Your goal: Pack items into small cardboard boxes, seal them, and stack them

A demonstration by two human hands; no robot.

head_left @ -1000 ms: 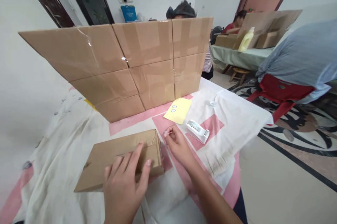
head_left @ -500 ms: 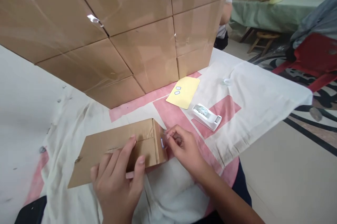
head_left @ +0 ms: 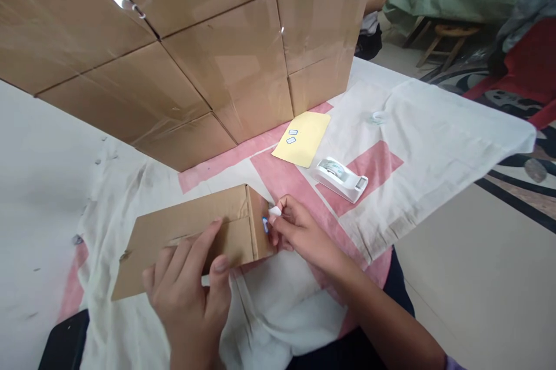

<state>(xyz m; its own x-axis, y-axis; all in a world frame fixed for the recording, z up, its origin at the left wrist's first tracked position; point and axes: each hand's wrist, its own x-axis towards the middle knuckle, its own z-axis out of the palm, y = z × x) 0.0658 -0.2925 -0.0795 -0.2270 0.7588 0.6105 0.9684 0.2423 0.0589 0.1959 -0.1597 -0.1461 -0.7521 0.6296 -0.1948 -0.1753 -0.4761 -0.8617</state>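
Right hand (head_left: 299, 234) pinching small whitish piece (head_left: 274, 211), now broad-side visible, a thin edge earlier; it's at cardboard box's (head_left: 174, 219) right end, by blue-edged label (head_left: 265, 224), so work seems centred there. Left hand (head_left: 186, 292) spread on box top, not gripping. Box near side; tape dispenser (head_left: 343, 178), yellow sheet (head_left: 302, 144) farther right, unmoved.

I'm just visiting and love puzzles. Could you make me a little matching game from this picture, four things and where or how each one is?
Things:
1. Tape dispenser
2. Yellow sheet
3. Cardboard box
4. Phone-like object

Places and states:
A. Under the fingers of the left hand
B. Black, at the picture's lower left
C. White, resting on the cloth
D. Bears two small outlined rectangles

Pairs: 1-C, 2-D, 3-A, 4-B
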